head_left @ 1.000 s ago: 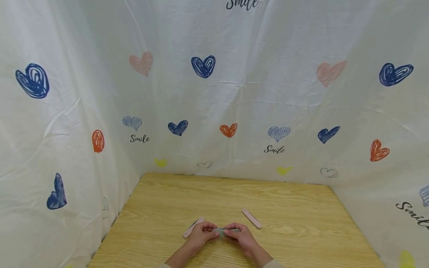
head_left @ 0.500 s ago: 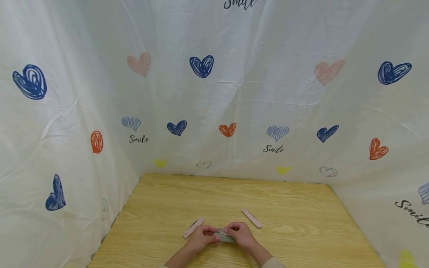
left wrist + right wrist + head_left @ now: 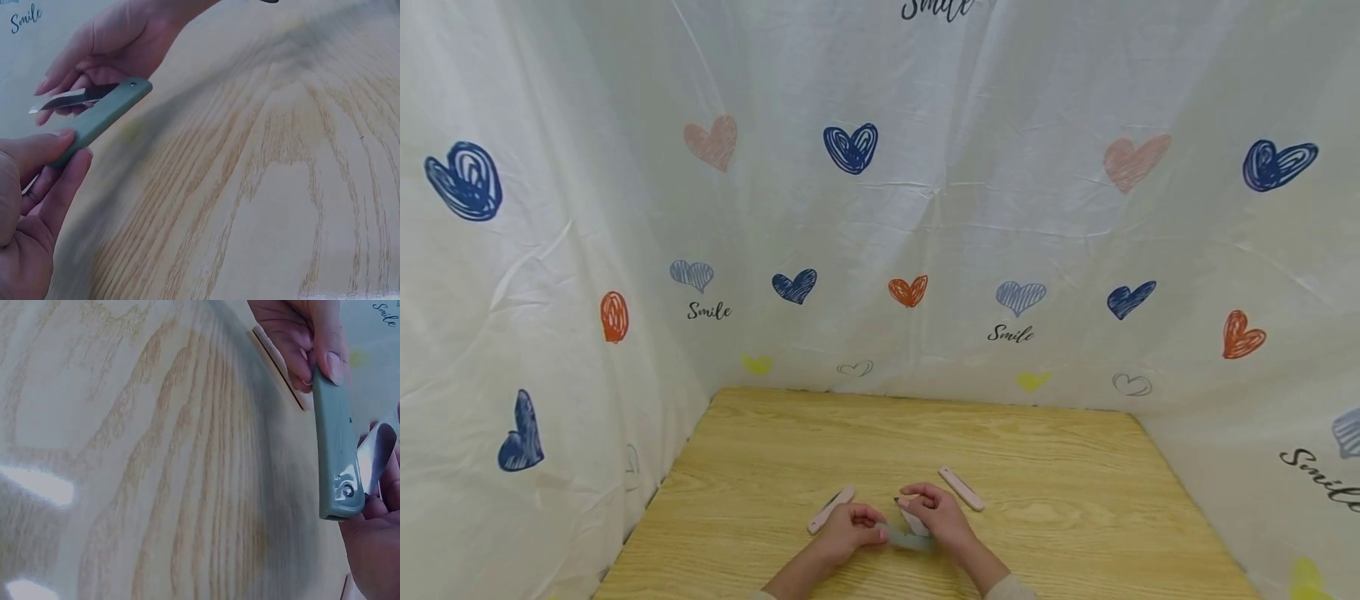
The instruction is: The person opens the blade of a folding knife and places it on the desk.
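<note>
A green-handled folding knife (image 3: 105, 120) is held above the table, its blade (image 3: 75, 99) swung partly out from the handle at an acute angle. My left hand (image 3: 850, 533) pinches one end of the handle between thumb and fingers. The pivot end, with a round pin, points toward my right hand (image 3: 942, 521). That hand is at the blade, its fingers (image 3: 78, 62) loosely bent just behind it near the tip. Both wrist views show the flat of the blade uncovered by fingers.
Two slim pink handles, each with a slot, lie on the wooden table (image 3: 1075, 500): one pink handle (image 3: 831, 510) left of my left hand, the other pink handle (image 3: 961, 488) beyond my right hand. A white curtain (image 3: 955, 233) printed with hearts surrounds the table.
The knife's blade, earlier close along the handle between both hands, now stands out from it. My right hand has risen slightly away from the handle while my left keeps its grip.
</note>
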{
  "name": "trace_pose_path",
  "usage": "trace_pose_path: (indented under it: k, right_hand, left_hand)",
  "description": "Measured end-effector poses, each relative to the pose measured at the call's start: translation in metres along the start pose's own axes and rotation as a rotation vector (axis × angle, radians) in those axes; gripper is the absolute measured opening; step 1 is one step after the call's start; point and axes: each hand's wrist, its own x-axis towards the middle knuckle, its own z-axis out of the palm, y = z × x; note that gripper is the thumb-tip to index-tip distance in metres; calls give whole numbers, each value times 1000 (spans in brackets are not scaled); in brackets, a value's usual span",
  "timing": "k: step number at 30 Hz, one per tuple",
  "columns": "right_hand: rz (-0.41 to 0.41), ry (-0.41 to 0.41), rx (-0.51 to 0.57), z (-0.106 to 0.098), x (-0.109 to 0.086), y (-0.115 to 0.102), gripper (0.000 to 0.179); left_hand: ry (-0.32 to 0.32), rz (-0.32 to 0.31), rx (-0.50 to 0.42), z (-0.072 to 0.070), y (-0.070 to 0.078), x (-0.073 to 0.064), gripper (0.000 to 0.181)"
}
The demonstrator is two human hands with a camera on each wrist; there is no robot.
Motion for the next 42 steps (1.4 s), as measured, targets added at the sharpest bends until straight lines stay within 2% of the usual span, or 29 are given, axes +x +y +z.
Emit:
trace_pose_path:
  k: [2, 4, 9, 16, 23, 28, 35, 39, 42]
  right_hand:
    - [-42, -64, -18, -1, 2, -3, 38]
    - [-78, -91, -62, -3, 2, -6, 37]
    - [-117, -85, -124, -11, 1, -12, 36]
    - [-127, -37, -77, -31, 0, -13, 43]
    - [-118, -60, -12, -49, -1, -6, 49]
    - [-75, -4, 52, -56, -6, -2, 45]
    - [40, 142, 258, -51, -14, 3, 48]
    - [40, 195, 303, -48, -16, 7, 49]
    - [18, 200, 328, -46, -16, 11, 49]
  left_hand:
    - [-28, -4, -1, -1, 1, -1, 27]
    - [-51, -16, -14, -1, 1, -2, 26]
    - [-49, -22, -32, -2, 0, -3, 26]
    - [-3, 21, -36, -10, -3, -3, 34]
    - [-7, 60, -114, -19, -5, -4, 37]
    - [50, 40, -169, -22, -2, -4, 32]
    - [144, 15, -247, -20, -1, 0, 27]
    - [195, 17, -299, -18, -2, 3, 19]
    - [227, 18, -320, -17, -1, 3, 21]
